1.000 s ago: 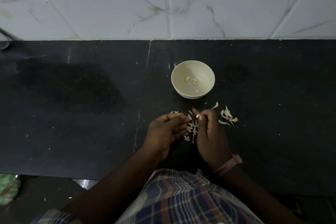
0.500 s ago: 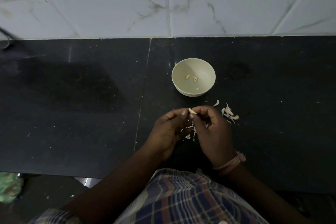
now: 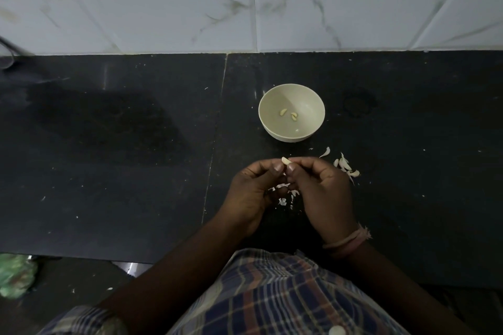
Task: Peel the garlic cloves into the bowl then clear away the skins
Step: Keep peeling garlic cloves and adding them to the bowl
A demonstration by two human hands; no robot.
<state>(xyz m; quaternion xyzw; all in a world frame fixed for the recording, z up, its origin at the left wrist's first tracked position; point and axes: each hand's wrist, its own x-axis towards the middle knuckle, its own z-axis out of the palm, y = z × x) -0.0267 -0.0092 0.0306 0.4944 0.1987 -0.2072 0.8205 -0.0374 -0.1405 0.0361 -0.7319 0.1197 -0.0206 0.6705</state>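
A pale garlic clove (image 3: 285,160) sticks up between my two thumbs, pinched by both my left hand (image 3: 253,190) and my right hand (image 3: 322,190) just above the black counter (image 3: 109,171). The cream bowl (image 3: 291,132) stands a short way beyond my hands, with two or three peeled cloves (image 3: 288,114) inside. Torn white skins (image 3: 284,193) lie on the counter under and between my hands. To the right of my right hand sits a small cluster of unpeeled cloves and skins (image 3: 344,166).
A white marbled tile wall (image 3: 245,3) rises behind the counter. A seam (image 3: 215,139) runs down the counter left of the bowl. A green bag (image 3: 15,275) lies on the floor at lower left. My checked shirt fills the bottom of the view.
My hands lifted off the skin pile and came together. The clove now shows between my thumbs, where a second ago it was hidden among the skins.
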